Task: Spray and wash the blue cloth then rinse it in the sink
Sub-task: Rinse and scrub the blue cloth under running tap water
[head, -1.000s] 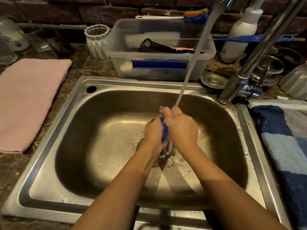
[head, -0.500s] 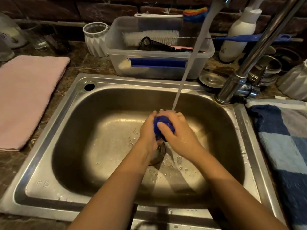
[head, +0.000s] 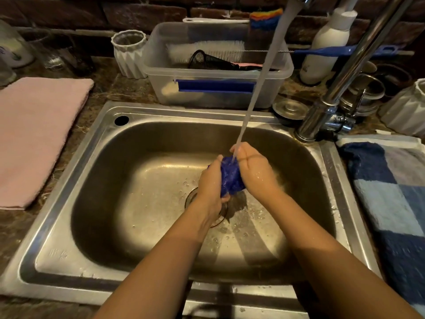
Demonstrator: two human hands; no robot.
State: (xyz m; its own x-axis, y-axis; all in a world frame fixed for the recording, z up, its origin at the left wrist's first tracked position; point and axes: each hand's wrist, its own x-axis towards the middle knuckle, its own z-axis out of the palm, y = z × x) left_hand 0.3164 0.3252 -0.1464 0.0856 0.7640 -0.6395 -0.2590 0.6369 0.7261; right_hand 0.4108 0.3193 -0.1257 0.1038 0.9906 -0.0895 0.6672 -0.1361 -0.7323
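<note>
- A steel sink point(head: 230, 116) fills most of the view from above, set into a dark stone counter. The work is kept over its basin, probably so that runoff is caught and carried to the drain point(head: 190, 200).
- A folded pink towel point(head: 34, 134) is laid flat on the counter to the left of the sink, and a blue checked towel point(head: 391, 203) to the right. Both are well apart from the water.
- A clear plastic tub point(head: 218, 93) of brushes is set just behind the sink's back rim.
- A chrome tap point(head: 340, 88) rises at the back right corner. A stream of water point(head: 259, 84) is sent from its spout, slanting down to the middle of the basin.
- The left hand point(head: 210, 183) and the right hand point(head: 255, 171) are held together above the drain, directly under the stream, so the water lands between them. Both are closed around the blue cloth point(head: 231, 178), with the left thumb tucked beneath it.
- The blue cloth is bunched into a small tight wad, squeezed between the two palms in mid-air over the basin. It is deep royal blue, wet and glistening, with a nubbly surface. No suds can be made out on it, so rinsing is judged to be the step in hand.
</note>
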